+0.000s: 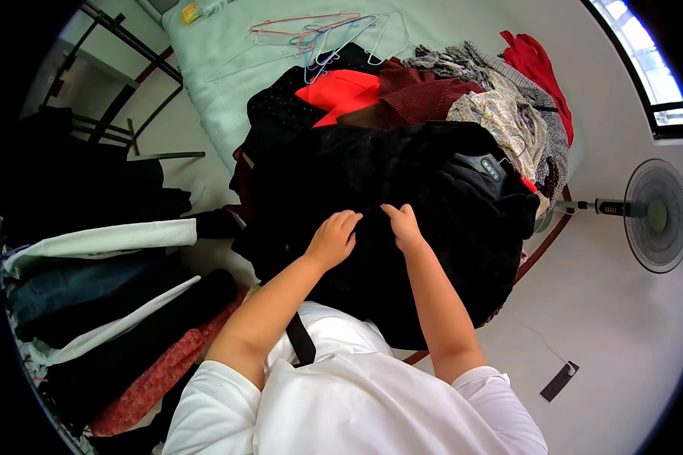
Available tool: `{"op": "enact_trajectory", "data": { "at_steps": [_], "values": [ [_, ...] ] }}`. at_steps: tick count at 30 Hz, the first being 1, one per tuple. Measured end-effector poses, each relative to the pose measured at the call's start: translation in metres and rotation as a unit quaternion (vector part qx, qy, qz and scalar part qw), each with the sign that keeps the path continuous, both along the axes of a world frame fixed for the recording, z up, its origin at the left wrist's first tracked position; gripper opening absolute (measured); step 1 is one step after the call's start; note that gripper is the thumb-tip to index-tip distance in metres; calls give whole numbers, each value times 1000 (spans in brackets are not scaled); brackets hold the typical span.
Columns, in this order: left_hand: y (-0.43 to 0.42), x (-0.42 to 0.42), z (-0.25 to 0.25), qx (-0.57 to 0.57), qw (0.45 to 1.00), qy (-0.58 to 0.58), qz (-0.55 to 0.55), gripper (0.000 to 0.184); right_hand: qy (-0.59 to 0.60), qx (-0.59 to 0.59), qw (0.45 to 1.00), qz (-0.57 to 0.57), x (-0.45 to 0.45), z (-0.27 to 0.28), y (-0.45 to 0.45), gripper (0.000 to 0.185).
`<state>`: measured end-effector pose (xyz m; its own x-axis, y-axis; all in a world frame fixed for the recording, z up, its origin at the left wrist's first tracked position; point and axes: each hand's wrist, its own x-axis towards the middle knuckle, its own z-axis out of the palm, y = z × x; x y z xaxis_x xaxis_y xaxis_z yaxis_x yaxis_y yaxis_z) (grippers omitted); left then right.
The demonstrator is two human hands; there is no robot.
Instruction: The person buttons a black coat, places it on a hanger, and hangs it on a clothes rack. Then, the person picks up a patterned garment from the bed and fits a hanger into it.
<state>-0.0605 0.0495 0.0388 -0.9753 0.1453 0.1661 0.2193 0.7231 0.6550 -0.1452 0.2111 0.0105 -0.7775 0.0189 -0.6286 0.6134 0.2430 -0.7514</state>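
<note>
A large black garment with a soft, thick pile, which looks like a coat [455, 250], is spread over the near side of the bed, in front of me. My left hand [332, 240] is at its middle, with curled fingers pinching the dark cloth. Just to the right, my right hand [404, 227] is also closed at the fabric, its forefinger pointing toward the left hand. A narrow gap separates the two hands. What lies between the fingertips is too dark to make out beyond black cloth. A dark grey patch with a light-marked tag [491, 168] shows on the garment's upper right.
Behind the coat are heaped clothes, including a bright red piece [341, 95] and a flowered one [508, 114]. Several hangers [319, 38] lie on the pale green bed [216, 98]. Hanging clothes [106, 243] stand left, a fan [656, 216] right, and a power strip [560, 381] lower right.
</note>
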Motion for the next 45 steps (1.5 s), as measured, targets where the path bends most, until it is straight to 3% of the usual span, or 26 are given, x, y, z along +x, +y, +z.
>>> {"op": "enact_trajectory", "data": {
  "at_steps": [2,6,8,11,12,13,14,15,16,17,18,19,21,25,27,28,36,37,38,42,44,45],
  "values": [
    [5,-5,2,-12,1000,-2,16,45,-46,-84,995,-37,-2,12,-3,34],
    [14,-15,4,-75,995,16,70,49,-60,-59,996,-5,-6,15,-10,32],
    [11,-20,0,-93,993,18,64,48,-72,-89,992,-59,-6,33,-17,35],
    [8,-31,-3,-106,992,16,62,43,-47,-47,997,-41,-3,30,-15,35],
    [7,-35,-2,-67,995,18,78,39,-47,-48,997,-42,-4,34,-14,35],
    [6,-39,-1,-29,995,20,92,35,31,-55,998,22,-5,40,-11,34],
    [5,-41,-6,83,987,-5,138,27,108,-62,989,83,-5,44,-8,36],
    [1,-45,-15,191,964,-71,173,22,108,-64,989,78,-2,45,-3,36],
    [-4,-48,-22,286,925,-160,192,20,263,105,937,205,4,47,2,41],
    [-9,-49,-29,376,869,-245,208,19,399,268,818,318,11,48,6,48],
    [-12,-50,-20,421,838,-290,190,18,389,300,801,343,21,39,9,60],
    [-11,-52,-18,418,840,-291,187,18,401,355,756,376,30,35,8,60],
    [-9,-54,-14,442,804,-341,203,17,429,381,733,365,34,23,3,59],
    [-9,-54,-13,470,779,-352,219,16,424,356,764,332,28,-1,-12,54],
    [-13,-55,-21,546,723,-346,243,14,426,356,762,332,26,-8,-19,51],
    [-14,-56,-23,548,724,-336,250,13,421,363,759,340,26,-9,-21,50],
    [-32,-66,-18,487,762,-345,250,15,460,304,788,272,28,-4,-34,45],
    [-35,-67,-16,473,766,-361,243,16,457,331,769,300,28,-8,-34,43],
    [-44,-65,-60,430,782,-351,283,21,452,357,749,328,29,-11,-35,40],
    [-32,-65,-26,397,817,-349,230,24,414,363,763,339,32,-20,-41,33],
    [-34,-66,-29,386,825,-348,220,23,414,203,851,252,32,-13,-32,27],
    [-33,-65,-25,376,828,-354,218,23,411,203,854,245,33,-10,-31,27]
  ]
}}
